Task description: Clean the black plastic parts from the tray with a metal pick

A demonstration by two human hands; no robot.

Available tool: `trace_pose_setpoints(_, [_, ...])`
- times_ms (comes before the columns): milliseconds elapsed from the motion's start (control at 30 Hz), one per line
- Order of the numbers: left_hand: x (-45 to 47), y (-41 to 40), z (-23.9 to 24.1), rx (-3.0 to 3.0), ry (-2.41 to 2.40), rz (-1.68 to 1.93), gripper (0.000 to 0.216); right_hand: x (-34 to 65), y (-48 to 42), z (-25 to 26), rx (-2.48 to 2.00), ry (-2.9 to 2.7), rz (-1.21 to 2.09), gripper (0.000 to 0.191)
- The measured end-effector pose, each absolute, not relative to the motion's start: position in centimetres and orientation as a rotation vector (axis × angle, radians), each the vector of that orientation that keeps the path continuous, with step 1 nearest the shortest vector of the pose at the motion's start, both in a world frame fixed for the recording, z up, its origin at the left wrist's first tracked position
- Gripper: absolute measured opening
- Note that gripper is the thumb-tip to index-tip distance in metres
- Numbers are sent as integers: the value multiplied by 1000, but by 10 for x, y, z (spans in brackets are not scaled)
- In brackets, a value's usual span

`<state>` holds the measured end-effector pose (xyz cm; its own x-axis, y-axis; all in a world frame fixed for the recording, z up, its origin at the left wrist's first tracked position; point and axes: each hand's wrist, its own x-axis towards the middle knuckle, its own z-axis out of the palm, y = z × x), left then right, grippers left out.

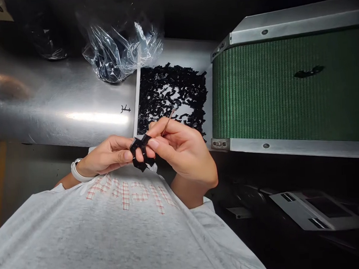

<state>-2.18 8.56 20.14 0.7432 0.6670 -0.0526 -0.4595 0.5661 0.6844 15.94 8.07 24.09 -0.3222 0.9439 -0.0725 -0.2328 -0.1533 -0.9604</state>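
Observation:
Close to my chest, my left hand (110,155) grips a small black plastic part (138,162) between thumb and fingers. From the other side my right hand (184,152) pinches the upper end of black plastic with thumb and index finger. I cannot tell whether this is the same part or a second one. A thin brownish rod (168,121) is also tucked in my right hand, its end pointing up and away. Just beyond my hands lies a spread of small black plastic pieces (177,77) on a pale surface, partly hidden by my right hand.
At right, a green ribbed conveyor belt (255,95) between metal side rails carries one black piece (309,71). Clear plastic bags (119,54) sit at the back of the metal table (61,100). A white strip (138,92) borders the loose pieces. A grey control panel (316,210) is lower right.

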Motion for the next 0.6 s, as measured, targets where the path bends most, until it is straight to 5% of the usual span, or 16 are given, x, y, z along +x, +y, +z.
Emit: trace_pose_setpoints(600, [-24, 85, 199, 837, 382, 700, 26, 157, 80, 238, -882, -1143, 1770, 30])
